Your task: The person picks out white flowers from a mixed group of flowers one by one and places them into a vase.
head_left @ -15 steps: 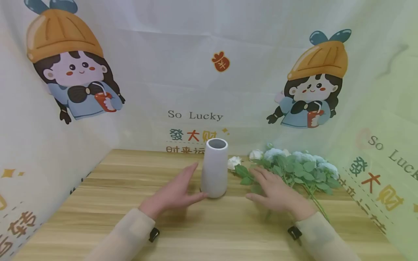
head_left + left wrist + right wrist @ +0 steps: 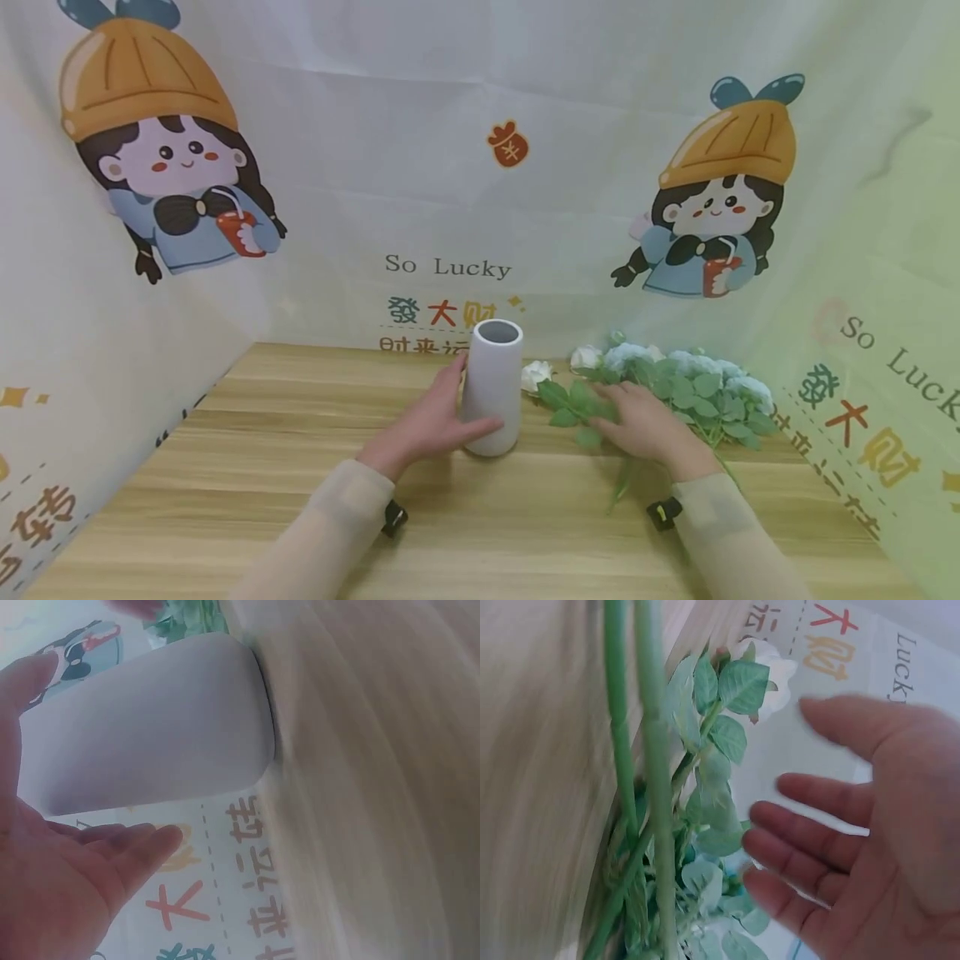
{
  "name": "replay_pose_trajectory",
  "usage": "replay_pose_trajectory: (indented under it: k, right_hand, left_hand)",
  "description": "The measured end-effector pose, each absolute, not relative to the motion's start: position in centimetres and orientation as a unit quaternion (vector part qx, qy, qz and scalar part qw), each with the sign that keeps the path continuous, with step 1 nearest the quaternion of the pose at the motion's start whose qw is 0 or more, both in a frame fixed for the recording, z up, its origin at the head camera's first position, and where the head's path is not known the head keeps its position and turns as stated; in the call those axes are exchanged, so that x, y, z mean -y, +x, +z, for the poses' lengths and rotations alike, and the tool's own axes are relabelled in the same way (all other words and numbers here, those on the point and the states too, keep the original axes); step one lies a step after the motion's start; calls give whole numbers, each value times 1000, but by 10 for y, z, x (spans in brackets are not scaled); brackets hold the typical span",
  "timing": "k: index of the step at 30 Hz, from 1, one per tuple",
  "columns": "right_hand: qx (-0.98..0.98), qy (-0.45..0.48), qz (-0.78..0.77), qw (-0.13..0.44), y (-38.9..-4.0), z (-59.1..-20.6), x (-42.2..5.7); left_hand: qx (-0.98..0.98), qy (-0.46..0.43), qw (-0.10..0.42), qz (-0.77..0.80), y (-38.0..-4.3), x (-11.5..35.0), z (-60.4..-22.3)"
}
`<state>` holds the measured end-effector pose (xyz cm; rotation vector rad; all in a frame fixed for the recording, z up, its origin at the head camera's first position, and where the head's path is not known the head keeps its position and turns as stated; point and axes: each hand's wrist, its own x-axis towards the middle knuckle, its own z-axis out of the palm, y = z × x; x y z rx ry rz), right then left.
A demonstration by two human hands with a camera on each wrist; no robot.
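Observation:
A tall white vase point(image 2: 492, 387) stands upright on the wooden table, its round mouth facing up. Around its left side reaches my left hand point(image 2: 429, 421), the thumb in front and the fingers beside and behind it. In the left wrist view the fingers point(image 2: 146, 859) are extended, with a gap between them and the vase wall. My right hand point(image 2: 647, 427) is over the leaves point(image 2: 573, 404) of a white rose point(image 2: 537, 377), thumb and fingers spread. Green stems point(image 2: 654, 772) run past the open palm in the right wrist view.
Pale blue flowers point(image 2: 697, 365) and another white rose point(image 2: 585, 358) lie in a bunch at the back right of the table point(image 2: 262, 467). A printed cloth point(image 2: 360, 167) hangs behind the table and along both sides.
My left hand has moved right and up to the vase, its thumb now across the vase's front. The right hand has shifted slightly right over the leaves. The vase stands in the same place.

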<state>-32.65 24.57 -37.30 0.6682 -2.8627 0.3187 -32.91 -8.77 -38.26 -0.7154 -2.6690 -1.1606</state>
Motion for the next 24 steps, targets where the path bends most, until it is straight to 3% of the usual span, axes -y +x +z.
replay_pose_trajectory:
  k: [15, 24]
  right_hand:
    - [981, 167, 96, 21, -341, -385, -228]
    - [987, 138, 68, 37, -343, -383, -224]
  left_hand:
    - [877, -235, 60, -414, -338, 79, -388]
    - [876, -235, 55, -418, -340, 80, -386]
